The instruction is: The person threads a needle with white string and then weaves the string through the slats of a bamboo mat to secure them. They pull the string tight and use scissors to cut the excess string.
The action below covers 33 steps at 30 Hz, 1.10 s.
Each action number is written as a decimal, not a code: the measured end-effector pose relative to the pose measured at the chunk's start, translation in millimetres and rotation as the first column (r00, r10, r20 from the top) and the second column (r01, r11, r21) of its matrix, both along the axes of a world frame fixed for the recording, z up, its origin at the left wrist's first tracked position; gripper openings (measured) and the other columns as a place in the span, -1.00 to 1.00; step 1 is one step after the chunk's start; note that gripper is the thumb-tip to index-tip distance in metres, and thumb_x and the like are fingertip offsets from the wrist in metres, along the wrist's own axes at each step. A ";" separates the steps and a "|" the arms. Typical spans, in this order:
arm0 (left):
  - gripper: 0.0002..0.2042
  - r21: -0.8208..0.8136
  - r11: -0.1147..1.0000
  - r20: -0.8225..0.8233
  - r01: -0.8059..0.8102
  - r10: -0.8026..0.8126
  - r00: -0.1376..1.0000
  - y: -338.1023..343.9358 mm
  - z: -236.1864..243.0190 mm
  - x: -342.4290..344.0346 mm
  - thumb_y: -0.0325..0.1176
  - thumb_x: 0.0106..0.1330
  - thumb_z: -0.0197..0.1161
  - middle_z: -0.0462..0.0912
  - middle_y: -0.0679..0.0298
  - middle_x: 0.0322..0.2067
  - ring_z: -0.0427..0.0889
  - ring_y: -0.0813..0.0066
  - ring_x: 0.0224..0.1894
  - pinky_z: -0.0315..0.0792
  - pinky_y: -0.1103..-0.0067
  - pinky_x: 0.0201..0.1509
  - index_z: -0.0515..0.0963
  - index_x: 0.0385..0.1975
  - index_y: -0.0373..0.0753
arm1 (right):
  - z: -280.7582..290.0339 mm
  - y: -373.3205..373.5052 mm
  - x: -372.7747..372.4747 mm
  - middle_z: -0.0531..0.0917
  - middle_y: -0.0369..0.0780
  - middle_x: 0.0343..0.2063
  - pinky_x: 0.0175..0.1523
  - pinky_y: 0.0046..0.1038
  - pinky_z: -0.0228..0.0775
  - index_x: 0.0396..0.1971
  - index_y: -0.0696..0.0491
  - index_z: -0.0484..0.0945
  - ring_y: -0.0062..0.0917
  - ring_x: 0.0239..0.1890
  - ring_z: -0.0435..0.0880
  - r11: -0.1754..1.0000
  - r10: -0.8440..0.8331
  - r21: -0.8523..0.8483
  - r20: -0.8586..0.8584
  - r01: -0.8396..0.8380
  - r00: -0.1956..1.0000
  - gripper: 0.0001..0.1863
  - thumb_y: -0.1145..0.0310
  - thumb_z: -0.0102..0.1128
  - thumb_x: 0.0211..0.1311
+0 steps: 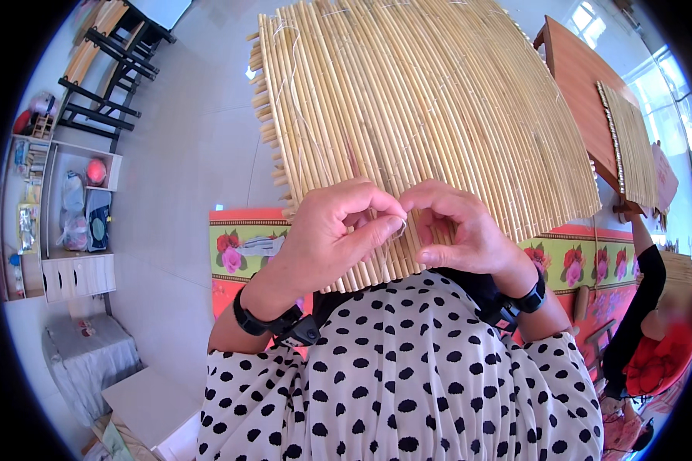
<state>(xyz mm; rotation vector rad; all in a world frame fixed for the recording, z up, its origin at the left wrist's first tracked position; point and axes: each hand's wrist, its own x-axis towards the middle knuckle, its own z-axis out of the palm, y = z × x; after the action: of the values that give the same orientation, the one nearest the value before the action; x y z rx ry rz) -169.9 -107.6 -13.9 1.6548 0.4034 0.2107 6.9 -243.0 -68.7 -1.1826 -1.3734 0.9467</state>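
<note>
A large mat of pale cane sticks [407, 92], bound with fine thread, fills the upper middle and reaches back toward my body. On its near part, my left hand [338, 230] has thumb and index finger closed on a thin white thread [400, 229]. Beside it, my right hand [469, 234] is curved over the sticks, index fingertip close to the left fingertips and thumb apart, lower down. Whether it touches the thread is hard to make out.
Floral red-and-green cloth [561, 261] lies beneath. A wooden table [569, 77] with a smaller stick mat [634, 146] stands right, where another person's black-sleeved arm [646, 269] reaches up. Shelving [58, 269], black-framed stools [100, 115] and a covered box [92, 346] line the left.
</note>
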 end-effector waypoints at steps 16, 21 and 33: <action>-0.93 0.300 0.951 0.004 -0.076 0.079 0.997 17.1 -0.1 -10.2 -0.58 0.19 0.24 0.53 0.31 -0.40 0.44 0.68 -0.51 0.32 0.71 -0.47 0.57 -0.35 -0.35 | 1.7 -7.3 -4.4 0.57 -0.39 -0.42 -0.38 -0.76 0.29 -0.26 0.19 0.55 -0.87 -0.43 0.45 0.982 -0.154 -0.162 -0.389 0.098 0.908 -0.93 0.55 0.13 0.30; -0.77 0.394 0.905 0.001 -0.161 0.175 0.985 2.4 13.3 -0.5 -0.57 0.20 0.23 0.60 0.21 -0.25 0.60 0.59 -0.42 0.49 0.70 -0.37 0.54 -0.13 -0.35 | 0.1 -4.4 -6.2 0.62 -0.32 -0.46 -0.37 -0.70 0.38 -0.33 0.16 0.62 -0.76 -0.42 0.55 0.965 -0.261 -0.010 -0.147 0.262 0.954 -0.93 0.58 0.24 0.19; -0.80 0.079 0.996 -0.102 -0.036 0.044 0.994 -21.9 -1.3 18.1 -0.49 0.28 0.23 0.59 0.25 -0.59 0.55 0.68 -0.60 0.37 0.70 -0.57 0.43 -0.16 -0.38 | 12.7 -1.4 -10.5 0.64 -0.24 -0.46 -0.38 -0.61 0.47 -0.36 0.14 0.67 -0.59 -0.44 0.63 0.912 -0.378 0.189 0.043 0.364 0.925 -0.88 0.60 0.33 0.07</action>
<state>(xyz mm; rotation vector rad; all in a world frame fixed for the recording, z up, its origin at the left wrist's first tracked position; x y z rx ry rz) -151.8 -129.5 -15.2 1.7393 0.5132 0.1724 -3.6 -244.5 -56.0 -1.2955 -1.2071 0.5010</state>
